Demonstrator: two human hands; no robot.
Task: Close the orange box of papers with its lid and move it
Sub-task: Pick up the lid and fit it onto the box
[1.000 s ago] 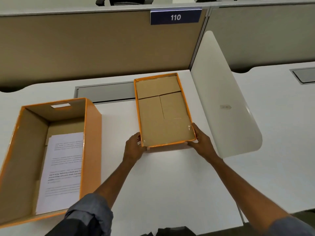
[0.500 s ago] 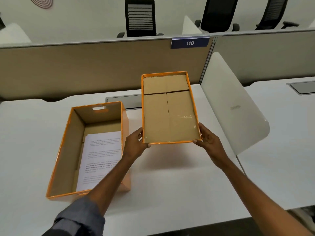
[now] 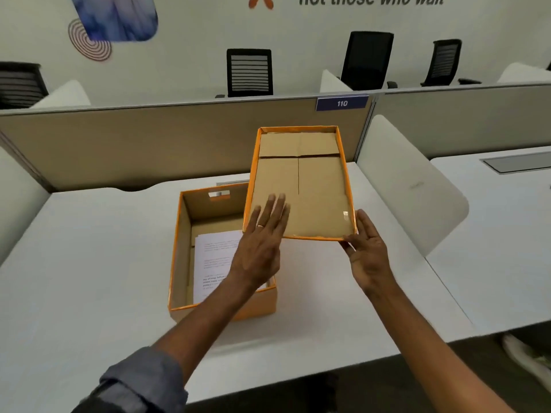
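An open orange cardboard box [image 3: 182, 248] with plain brown inner walls stands on the white desk [image 3: 89, 263], a cut-out handle slot high in its far wall, and a stack of white printed papers [image 3: 213, 260] lies flat on its floor. Its lid, a shallow orange-rimmed cardboard tray [image 3: 310, 177] with a brown folded-flap inside, is held up off the desk with its hollow side facing the camera; it sits to the right of the box and a little beyond it, and its near left corner overlaps the box's far right corner in this view. The left hand [image 3: 262, 245] reaches over the box's right wall with fingers stretched flat and slightly spread, fingertips lying against the brown inside of the lid near its near left corner; a ring shows on one finger, and this grip is spread rather than closed round anything. The right hand [image 3: 368, 251] cups the lid's near right corner, thumb along the right rim and fingers under the near edge, a loose open-palmed grip that supports the lid. A grey rolled sleeve [image 3: 143, 380] covers the left forearm. Behind the desk runs a tan partition [image 3: 149, 138] carrying a blue plate marked 110 [image 3: 342, 103].
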